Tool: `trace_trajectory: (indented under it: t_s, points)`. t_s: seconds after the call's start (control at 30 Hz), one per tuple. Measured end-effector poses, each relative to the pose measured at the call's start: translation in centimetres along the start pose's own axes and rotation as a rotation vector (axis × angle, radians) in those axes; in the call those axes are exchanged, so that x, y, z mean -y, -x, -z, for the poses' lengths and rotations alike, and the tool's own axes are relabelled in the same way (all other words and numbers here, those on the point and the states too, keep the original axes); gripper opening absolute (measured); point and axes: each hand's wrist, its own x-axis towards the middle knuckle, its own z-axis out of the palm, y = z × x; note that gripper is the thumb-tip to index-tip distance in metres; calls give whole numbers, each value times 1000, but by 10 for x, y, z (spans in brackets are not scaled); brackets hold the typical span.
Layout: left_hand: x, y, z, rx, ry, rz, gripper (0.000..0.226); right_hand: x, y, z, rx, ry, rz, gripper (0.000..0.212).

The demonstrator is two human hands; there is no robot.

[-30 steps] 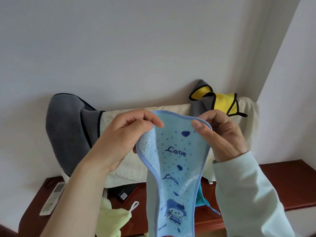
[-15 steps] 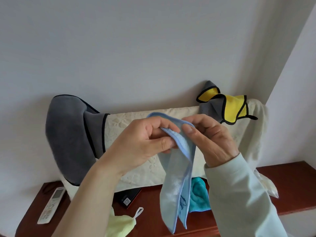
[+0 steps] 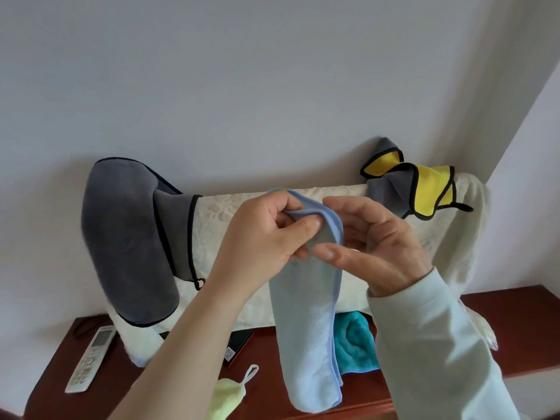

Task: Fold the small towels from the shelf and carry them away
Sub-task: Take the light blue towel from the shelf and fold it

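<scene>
Head view: the person holds a light blue towel [image 3: 306,328] at chest height in front of the shelf [image 3: 515,322].

1. Left hand [image 3: 266,234]: fingers curled. The thumb and forefinger pinch the upper folded edge of the blue towel. The forearm is bare.
2. Right hand [image 3: 372,237]: fingers loose and partly straight, palm turned toward the left hand. The thumb tip lies against the front of the blue towel, just below the left hand's grip. The fingers are not closed on the cloth. The arm wears a pale sleeve [image 3: 439,344].
3. Blue towel: doubled lengthwise into a narrow strip. It hangs straight down from the left hand, and its lower end sits in front of the shelf's front edge. Whether the end touches the shelf cannot be told.

Surroundings:
- A cream cloth [image 3: 218,225] covers a long object on the shelf, against the wall.
- A grey towel [image 3: 127,237] with black trim is draped over the left end of the cream cloth.
- A yellow and grey towel [image 3: 424,189] lies bunched on top of its right end.
- A teal towel [image 3: 354,344] lies on the shelf behind the blue towel.
- A pale green towel [image 3: 227,398] with a hanging loop lies near the front edge.
- A white remote control [image 3: 91,359] lies at the left end of the shelf.
</scene>
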Motion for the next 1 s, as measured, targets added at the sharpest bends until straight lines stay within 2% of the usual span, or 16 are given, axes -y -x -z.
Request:
trace_trajectory:
  t_s: [0.13, 0.23, 0.4, 0.53, 0.7, 0.77, 0.83, 0.9, 1.0]
  points:
    - [7, -4, 10, 29, -101, -80, 11, -5, -6, -3, -69, -18, 28, 27]
    - [17, -12, 27, 17, -180, -92, 19, 0, -7, 2, -90, -115, 17, 23]
    - [26, -22, 46, 23, -336, -98, 20, 5, -9, 10, -105, -116, 18, 23]
    - [23, -22, 45, 148, -153, -76, 29, 6, -8, 19, -135, -166, -2, 25]
    - [12, -23, 25, 103, 234, -173, 31, 16, -7, 32, -157, -261, -11, 33]
    - [9, -22, 14, 110, 398, -168, 45, 21, -8, 35, -143, -296, -6, 34]
    - [12, -19, 2, 171, 405, -97, 57, 22, -9, 37, -115, -324, -3, 32]
    - [19, -14, -10, 223, 321, -40, 45, 21, -10, 39, -127, -348, -24, 34]
    - [20, -12, -20, 73, 283, 26, 19, 15, -9, 46, -144, -349, -46, 33]
